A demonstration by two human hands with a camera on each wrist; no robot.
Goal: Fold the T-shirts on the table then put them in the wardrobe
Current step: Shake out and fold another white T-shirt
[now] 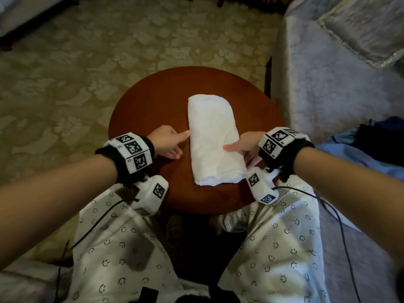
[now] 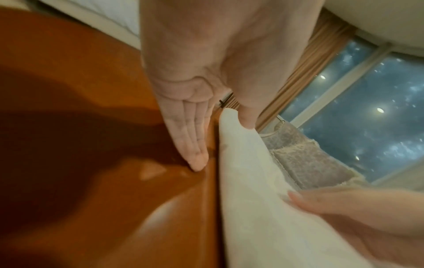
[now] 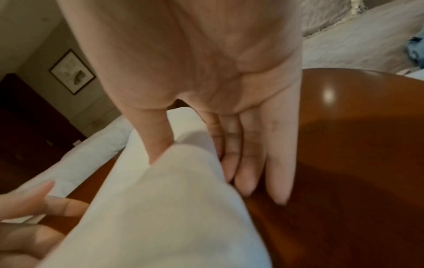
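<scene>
A white T-shirt lies folded into a long narrow bundle on the round brown table. My left hand is at its left edge. In the left wrist view its straight fingers rest on the table beside the shirt, and the thumb touches the shirt's edge. My right hand is at the right edge. Its thumb lies on top of the shirt, and its straight fingers lie along the edge on the table, the index partly hidden under the cloth.
A grey-covered bed stands close to the table's right side, with a blue garment and a dark one on it. Patterned carpet surrounds the table. My knees in smiley-print trousers are at the table's near edge.
</scene>
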